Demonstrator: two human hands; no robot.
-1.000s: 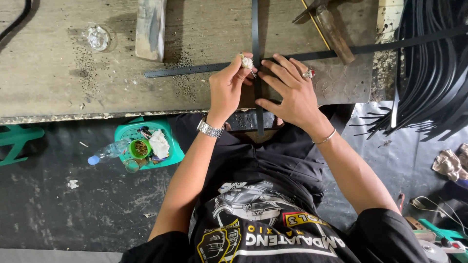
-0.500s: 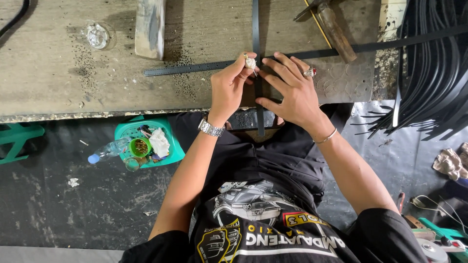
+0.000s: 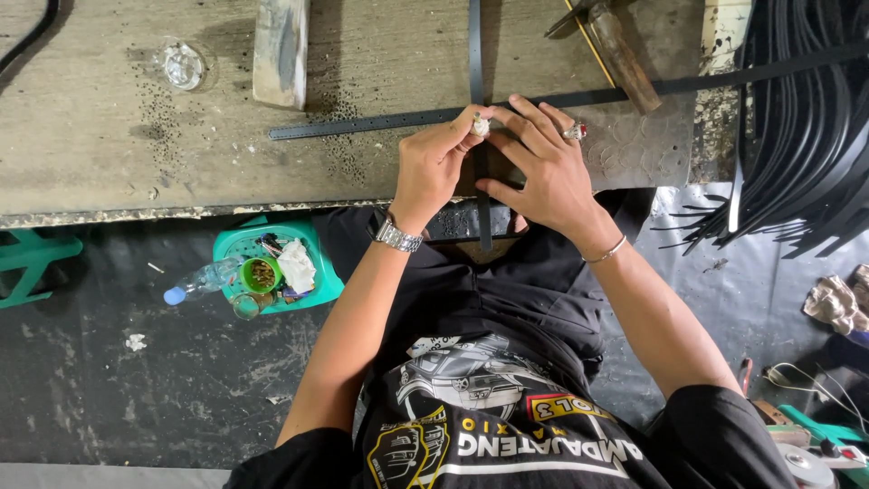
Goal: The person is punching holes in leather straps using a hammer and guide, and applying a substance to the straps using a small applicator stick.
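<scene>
My left hand [image 3: 434,167], with a metal watch on the wrist, pinches a small pale piece [image 3: 479,125] between thumb and fingertips. It holds the piece where a long black punched strap [image 3: 362,125] running left to right crosses a narrow black strap [image 3: 475,45] running away from me. My right hand [image 3: 548,172], wearing a ring and a thin bracelet, lies flat with fingers spread over that crossing. Its index fingertip touches the pale piece. The crossing itself is hidden under my hands.
On the worn wooden bench [image 3: 109,163] lie a wooden block [image 3: 279,50], a small glass dish [image 3: 181,65] and a hammer [image 3: 620,50]. A bundle of black straps [image 3: 806,136] hangs at the right. Below the bench is a green tray [image 3: 321,272] with a bottle [image 3: 199,282].
Both hands stay at the crossing of the straps. My left fingers have shifted the small pale piece only slightly.
</scene>
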